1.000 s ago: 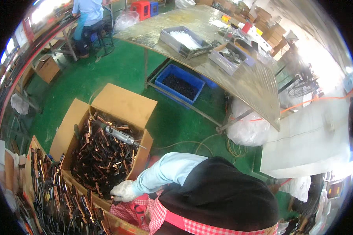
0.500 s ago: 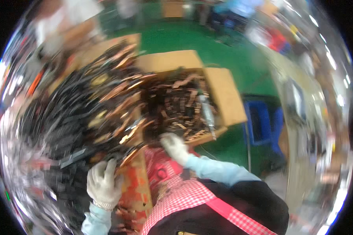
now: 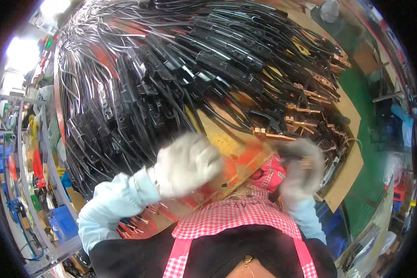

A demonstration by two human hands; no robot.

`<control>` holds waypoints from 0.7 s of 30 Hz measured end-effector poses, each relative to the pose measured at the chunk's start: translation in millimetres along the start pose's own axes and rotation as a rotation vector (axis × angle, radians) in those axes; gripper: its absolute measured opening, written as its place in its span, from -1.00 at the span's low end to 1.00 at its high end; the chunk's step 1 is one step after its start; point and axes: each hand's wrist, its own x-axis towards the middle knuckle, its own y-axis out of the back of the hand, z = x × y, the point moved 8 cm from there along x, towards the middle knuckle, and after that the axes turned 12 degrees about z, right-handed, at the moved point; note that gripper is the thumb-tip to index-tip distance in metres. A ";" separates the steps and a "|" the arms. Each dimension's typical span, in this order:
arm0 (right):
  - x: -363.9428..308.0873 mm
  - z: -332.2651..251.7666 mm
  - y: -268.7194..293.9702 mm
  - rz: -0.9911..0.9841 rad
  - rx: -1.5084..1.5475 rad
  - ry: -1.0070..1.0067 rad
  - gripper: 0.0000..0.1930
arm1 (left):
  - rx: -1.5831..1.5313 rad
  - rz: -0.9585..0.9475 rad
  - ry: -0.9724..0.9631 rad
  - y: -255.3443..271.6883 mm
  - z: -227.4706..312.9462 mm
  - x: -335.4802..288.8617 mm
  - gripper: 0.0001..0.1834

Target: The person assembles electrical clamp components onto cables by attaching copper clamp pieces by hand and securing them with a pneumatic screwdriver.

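Observation:
My left hand (image 3: 190,164), in a white knit glove, hovers over the near edge of the worktable (image 3: 227,143). It is smeared by motion; its fingers look curled, and nothing shows in them. My right hand (image 3: 306,171), gloved alike and blurred, is at the table's right corner with its fingers closed round a small copper-coloured part (image 3: 306,163). Just beyond it lies a copper-coloured toothed fitting (image 3: 273,134) on a black lead. A large heap of black cables with black plastic sleeves (image 3: 162,69) covers the table, more copper-coloured fittings (image 3: 310,95) pointing right.
A cardboard box (image 3: 347,178) with open flaps stands at the right of the table, dark and copper-coloured pieces inside. Green floor (image 3: 368,199) lies beyond it. Shelving with a blue bin (image 3: 65,222) is on the left. Bare wire ends (image 3: 132,227) stick out below the table's near edge.
The view has swung left, so the cable heap now fills the middle and the box sits at the right. My right hand has left the box's near edge for the table corner.

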 end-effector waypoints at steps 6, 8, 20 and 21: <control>-10.9 13.0 -100.5 -0.435 -0.216 0.204 -0.57 | 0.230 -0.168 0.135 -19.8 -28.8 -4.6 -0.80; -7.9 20.5 -104.1 -0.469 -0.329 0.257 -0.55 | 0.284 -0.259 0.180 -23.1 -35.0 -8.5 -0.81; -25.4 21.5 -61.3 -0.376 -0.365 0.115 -0.59 | 0.257 -0.094 0.034 -53.8 -68.2 11.6 -0.91; -28.5 20.8 -51.1 -0.279 -0.341 0.121 -0.60 | 0.137 -0.095 0.219 -54.7 -81.4 4.2 -0.88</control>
